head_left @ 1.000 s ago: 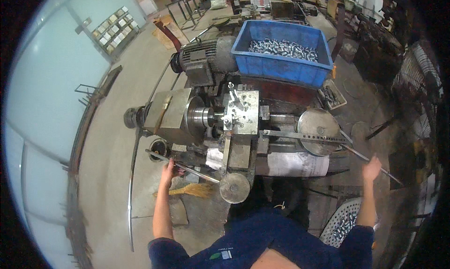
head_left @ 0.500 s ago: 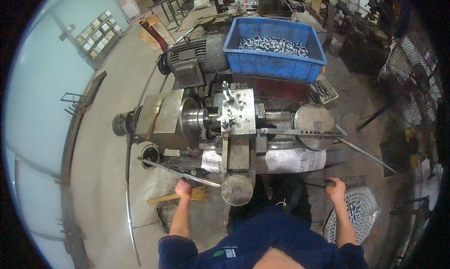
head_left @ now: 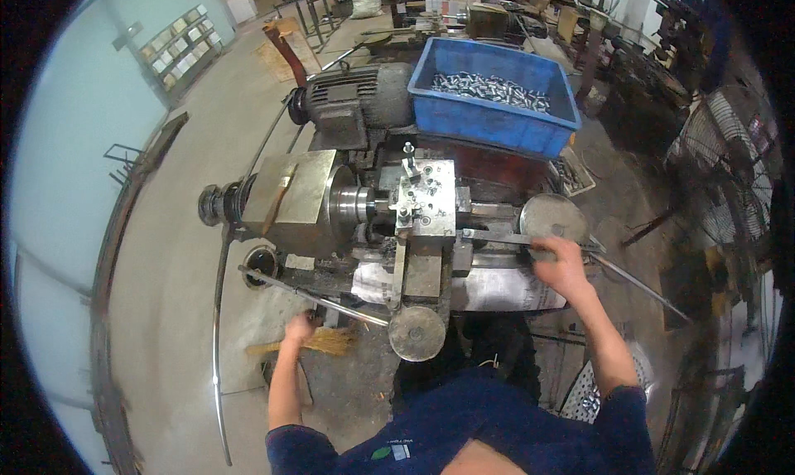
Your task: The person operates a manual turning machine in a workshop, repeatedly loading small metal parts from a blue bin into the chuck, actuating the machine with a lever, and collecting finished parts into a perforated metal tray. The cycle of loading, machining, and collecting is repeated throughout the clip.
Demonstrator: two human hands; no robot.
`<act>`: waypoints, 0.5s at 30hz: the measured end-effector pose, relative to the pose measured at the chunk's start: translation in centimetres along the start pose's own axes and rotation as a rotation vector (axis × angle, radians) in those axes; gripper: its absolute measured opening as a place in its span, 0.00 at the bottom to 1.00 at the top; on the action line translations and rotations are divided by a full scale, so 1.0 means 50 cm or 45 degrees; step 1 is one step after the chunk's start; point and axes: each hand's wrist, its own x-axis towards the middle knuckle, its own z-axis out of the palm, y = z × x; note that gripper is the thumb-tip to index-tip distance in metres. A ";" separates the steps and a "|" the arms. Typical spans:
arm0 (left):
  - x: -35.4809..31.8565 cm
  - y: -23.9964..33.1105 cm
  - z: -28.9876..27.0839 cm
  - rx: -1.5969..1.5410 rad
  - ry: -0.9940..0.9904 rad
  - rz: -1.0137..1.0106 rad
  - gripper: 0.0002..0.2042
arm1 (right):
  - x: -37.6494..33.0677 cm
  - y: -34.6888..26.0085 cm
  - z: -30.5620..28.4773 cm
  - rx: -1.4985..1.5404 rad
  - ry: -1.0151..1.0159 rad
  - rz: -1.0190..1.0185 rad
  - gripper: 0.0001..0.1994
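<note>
My left hand (head_left: 300, 327) is closed near the silver lever rod (head_left: 331, 301) at the front left of the small lathe; a dark bit shows at the fingers, too small to make out. My right hand (head_left: 560, 266) is over the flat metal bar (head_left: 497, 237), by the round grey disc (head_left: 551, 214). Its fingers are curled and blurred against the bar, and whether they grip it is unclear. Between the hands stands the steel tool block (head_left: 432, 197) with bolts, facing the shiny spindle chuck (head_left: 356, 204). A second round disc (head_left: 416, 334) is below it.
A blue bin (head_left: 489, 119) of small metal parts stands behind the lathe beside a motor (head_left: 360, 98). A straw broom (head_left: 330, 340) lies on the floor at left. A perforated basket (head_left: 585, 390) with parts is beneath my right arm; a caged fan (head_left: 720, 152) stands at right.
My right hand has moved up and inward from above the perforated basket to the flat bar. My left hand has shifted slightly left and down, still closed. The view has shifted a little.
</note>
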 end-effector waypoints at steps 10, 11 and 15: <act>-0.272 -0.243 -0.343 -0.490 0.957 -0.409 0.18 | 0.313 -0.334 0.281 -0.442 -0.503 -0.515 0.12; -0.285 -0.192 -0.342 -0.289 0.955 -0.478 0.18 | 0.323 -0.322 0.292 -0.482 -0.516 -0.462 0.12; -0.363 -0.043 -0.267 0.111 1.191 -0.410 0.23 | 0.317 -0.307 0.298 -0.396 -0.529 -0.423 0.13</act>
